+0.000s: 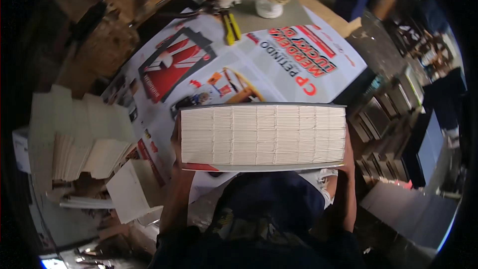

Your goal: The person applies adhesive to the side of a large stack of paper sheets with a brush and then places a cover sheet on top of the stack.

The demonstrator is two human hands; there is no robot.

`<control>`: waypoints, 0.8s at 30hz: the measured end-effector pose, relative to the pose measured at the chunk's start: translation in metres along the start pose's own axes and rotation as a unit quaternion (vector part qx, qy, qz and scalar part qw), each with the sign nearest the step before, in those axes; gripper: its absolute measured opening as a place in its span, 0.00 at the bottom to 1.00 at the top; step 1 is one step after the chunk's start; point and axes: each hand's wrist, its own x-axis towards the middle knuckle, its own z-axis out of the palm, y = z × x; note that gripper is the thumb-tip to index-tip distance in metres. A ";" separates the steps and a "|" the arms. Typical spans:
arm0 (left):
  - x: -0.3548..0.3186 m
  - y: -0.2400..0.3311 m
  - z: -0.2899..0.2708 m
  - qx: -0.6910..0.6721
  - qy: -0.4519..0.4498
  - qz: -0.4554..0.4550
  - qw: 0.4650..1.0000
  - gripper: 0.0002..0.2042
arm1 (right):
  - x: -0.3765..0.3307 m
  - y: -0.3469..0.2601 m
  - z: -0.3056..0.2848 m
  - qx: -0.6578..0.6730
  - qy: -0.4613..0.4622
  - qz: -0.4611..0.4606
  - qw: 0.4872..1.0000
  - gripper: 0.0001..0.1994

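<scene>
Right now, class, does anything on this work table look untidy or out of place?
Yes: the paper stacks at the left edge lie fanned and slipping over each other. The block of pages held between left hand and right hand looks square.

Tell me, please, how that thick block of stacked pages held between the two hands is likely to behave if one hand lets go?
The block of pages looks loose: many separate bundles show along its edge, so it would probably sag or fan apart. It is thick, so likely heavy for its size. The left hand and right hand clamp its ends, suggesting it needs squeezing.
</scene>
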 end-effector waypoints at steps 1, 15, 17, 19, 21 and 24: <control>-0.002 -0.013 -0.004 -0.004 0.013 -0.010 1.000 0.31 | 0.007 0.001 0.004 0.033 0.004 0.035 0.999 0.48; -0.044 -0.071 0.007 0.018 0.084 -0.053 0.995 0.25 | 0.067 -0.038 0.028 0.106 -0.098 0.094 0.985 0.33; -0.049 -0.075 0.010 0.030 0.089 -0.053 0.994 0.24 | 0.068 -0.035 0.030 0.102 -0.097 0.104 0.984 0.32; -0.060 -0.089 0.014 0.064 0.086 -0.043 0.993 0.24 | 0.045 0.025 0.032 -0.101 -0.075 -0.061 0.990 0.36; -0.068 -0.111 0.013 0.204 0.073 0.061 0.974 0.22 | 0.044 0.022 0.029 -0.032 -0.092 -0.020 0.995 0.40; -0.015 -0.004 0.015 0.263 0.008 0.146 0.954 0.26 | 0.032 0.040 0.013 0.041 -0.108 0.091 0.989 0.42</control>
